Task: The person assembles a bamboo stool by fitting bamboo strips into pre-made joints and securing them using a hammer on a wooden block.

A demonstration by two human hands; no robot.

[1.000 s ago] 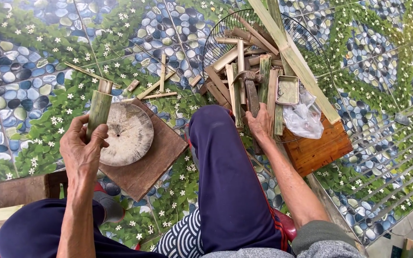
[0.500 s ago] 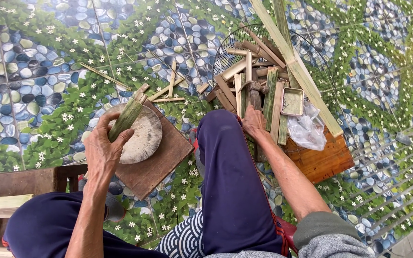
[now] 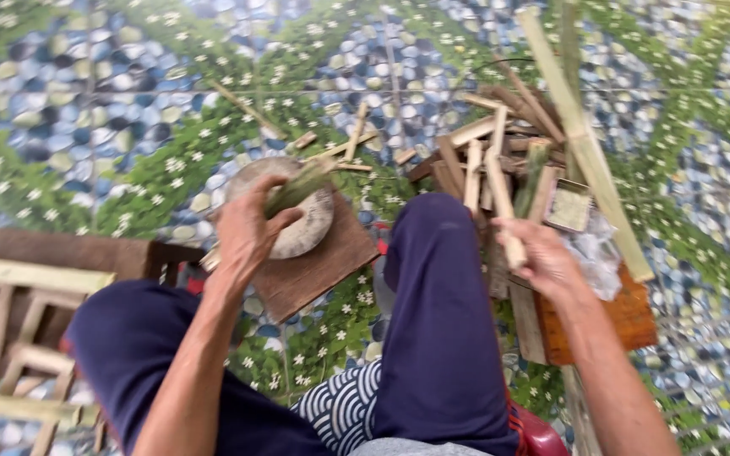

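Note:
My left hand (image 3: pixel 245 230) grips a short green bamboo piece (image 3: pixel 299 186), tilted over a round wooden chopping block (image 3: pixel 307 226) that rests on a brown board (image 3: pixel 324 268). My right hand (image 3: pixel 541 257) is closed around a pale split bamboo stick (image 3: pixel 500 203) that it lifts from a pile of bamboo strips (image 3: pixel 487 160) beside my right knee. The picture is motion-blurred. My legs in dark blue trousers (image 3: pixel 441 321) fill the lower middle.
Long bamboo poles (image 3: pixel 580 139) lean across the upper right. A small square tin (image 3: pixel 569 206) and a clear plastic bag (image 3: pixel 589 257) lie on an orange-brown board (image 3: pixel 627 317). A wooden stool (image 3: pixel 23 325) stands at the left. Loose splinters (image 3: pixel 344 148) litter the patterned floor.
My left hand has tipped the green bamboo piece from upright to slanted over the block. My right hand has closed on a stick from the pile and raised it. The camera moved closer.

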